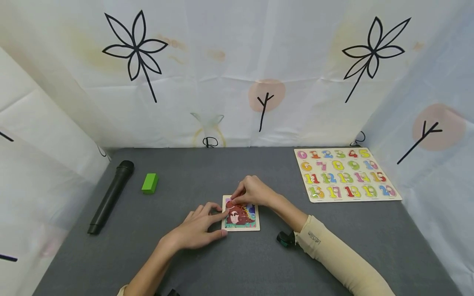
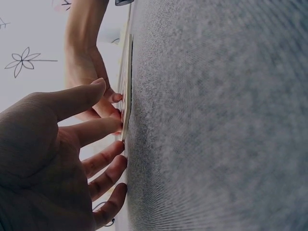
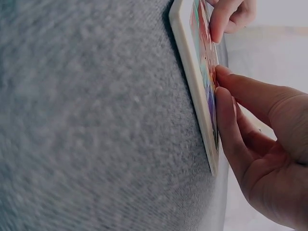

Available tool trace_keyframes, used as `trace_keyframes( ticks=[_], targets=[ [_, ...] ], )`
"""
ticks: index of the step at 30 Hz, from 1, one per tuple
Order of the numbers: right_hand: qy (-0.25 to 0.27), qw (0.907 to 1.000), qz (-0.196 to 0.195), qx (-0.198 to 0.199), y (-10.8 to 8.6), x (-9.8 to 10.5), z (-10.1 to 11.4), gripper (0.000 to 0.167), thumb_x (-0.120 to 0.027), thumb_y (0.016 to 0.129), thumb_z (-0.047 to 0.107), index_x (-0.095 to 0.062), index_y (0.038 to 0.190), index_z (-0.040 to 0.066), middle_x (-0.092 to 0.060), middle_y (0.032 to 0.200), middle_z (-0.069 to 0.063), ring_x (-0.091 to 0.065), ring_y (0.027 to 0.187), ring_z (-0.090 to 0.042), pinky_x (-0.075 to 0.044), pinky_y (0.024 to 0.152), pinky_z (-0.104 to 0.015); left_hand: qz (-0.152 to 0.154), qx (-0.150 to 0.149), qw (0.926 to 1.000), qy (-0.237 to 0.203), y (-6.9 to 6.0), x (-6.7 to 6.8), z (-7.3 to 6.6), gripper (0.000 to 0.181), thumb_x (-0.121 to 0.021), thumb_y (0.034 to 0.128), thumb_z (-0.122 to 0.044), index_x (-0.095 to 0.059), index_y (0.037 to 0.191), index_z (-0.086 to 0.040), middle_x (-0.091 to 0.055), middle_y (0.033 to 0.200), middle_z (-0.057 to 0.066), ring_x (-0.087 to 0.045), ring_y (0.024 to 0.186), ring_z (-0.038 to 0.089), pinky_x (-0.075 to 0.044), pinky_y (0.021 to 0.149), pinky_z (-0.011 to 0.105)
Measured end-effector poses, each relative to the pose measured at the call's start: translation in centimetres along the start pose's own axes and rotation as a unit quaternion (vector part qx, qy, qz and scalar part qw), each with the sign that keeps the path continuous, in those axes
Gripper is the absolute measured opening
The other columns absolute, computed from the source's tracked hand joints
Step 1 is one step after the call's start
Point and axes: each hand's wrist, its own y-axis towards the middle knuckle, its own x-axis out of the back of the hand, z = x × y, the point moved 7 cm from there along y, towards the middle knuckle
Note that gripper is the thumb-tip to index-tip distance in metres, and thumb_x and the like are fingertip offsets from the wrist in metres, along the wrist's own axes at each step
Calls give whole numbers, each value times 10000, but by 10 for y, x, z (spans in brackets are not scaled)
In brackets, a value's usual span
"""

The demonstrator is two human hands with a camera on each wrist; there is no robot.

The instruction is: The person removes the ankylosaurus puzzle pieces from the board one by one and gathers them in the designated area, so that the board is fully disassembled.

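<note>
A small square picture puzzle [image 1: 240, 220] with a pale wooden frame lies flat on the grey table, showing a reddish-brown spiky figure. At its left edge my left hand [image 1: 200, 226] is spread, the index fingertip on the picture and the thumb by the lower left corner. From the upper right, my right hand [image 1: 255, 191] reaches in with bent fingers, its thumb and index tips close together on the picture's upper left. The right wrist view shows those fingertips [image 3: 224, 96] against the puzzle's face; whether they pinch a piece cannot be made out.
A black microphone [image 1: 111, 197] lies at the left, with a green block [image 1: 149, 183] beside it. A number board [image 1: 348, 174] with colourful numerals from 0 to 20 lies at the back right. White patterned cloth [image 1: 237, 61] walls the table's back and sides.
</note>
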Motion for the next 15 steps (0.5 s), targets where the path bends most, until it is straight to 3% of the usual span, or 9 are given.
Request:
trace_keyframes(
  ticks=[7,15],
  targets=[
    [-226,9986,240,416,0,-2,5,145,-842,959,165,-880,1076,87,-832,974,-43,-684,834,-8,-517,691,-158,-16,9,10000,-26,1,-2,1,621,-687,1045,-484,-557,1600,-237,-479,1523,7,-452,1242,205,-366,955,499],
    [-467,9964,399,588,2,-2,12,140,-820,977,152,-876,1086,82,-828,1012,-66,-665,811,3,-507,683,-157,6,47,10000,-42,2,-2,0,622,-689,1046,-483,-558,1600,-232,-477,1528,14,-447,1249,200,-365,958,496]
  ],
)
